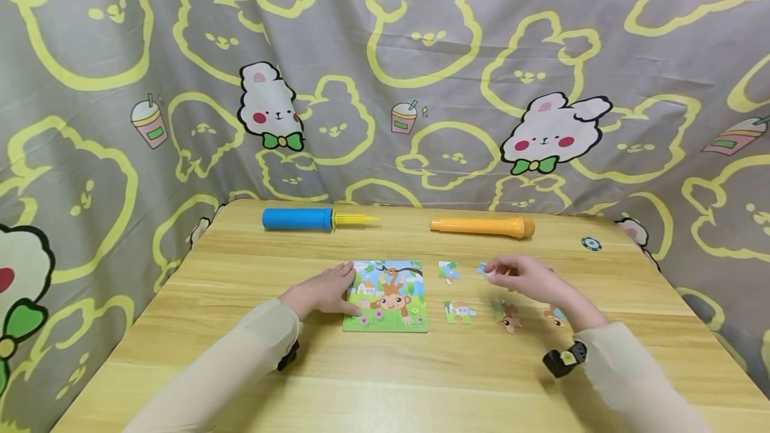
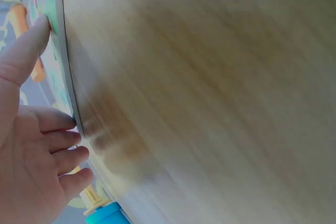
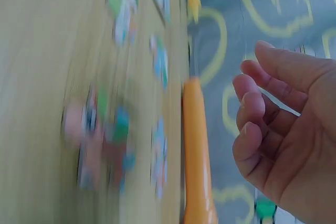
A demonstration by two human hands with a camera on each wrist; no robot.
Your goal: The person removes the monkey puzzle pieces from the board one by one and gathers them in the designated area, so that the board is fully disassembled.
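Observation:
A square jigsaw board (image 1: 394, 306) with a hanging monkey picture lies flat on the table. My left hand (image 1: 321, 289) rests at its left side, the thumb over the picture and the other fingers extended along the edge, as the left wrist view also shows. My right hand (image 1: 532, 279) hovers over the loose jigsaw pieces with its fingers loosely bent; the right wrist view shows nothing between them. By its fingertips is a blue jigsaw piece (image 1: 482, 269). Nearby lie a green-and-blue piece (image 1: 448, 270), a house piece (image 1: 458, 313) and a brown monkey-face piece (image 1: 510, 318).
A blue hand pump (image 1: 297, 219) with a yellow nozzle and an orange microphone-shaped tube (image 1: 481, 226) lie along the table's back. A round dark chip (image 1: 591, 243) is at the back right. Another jigsaw piece (image 1: 555, 317) lies near the right forearm. A patterned curtain (image 1: 337, 39) hangs behind.

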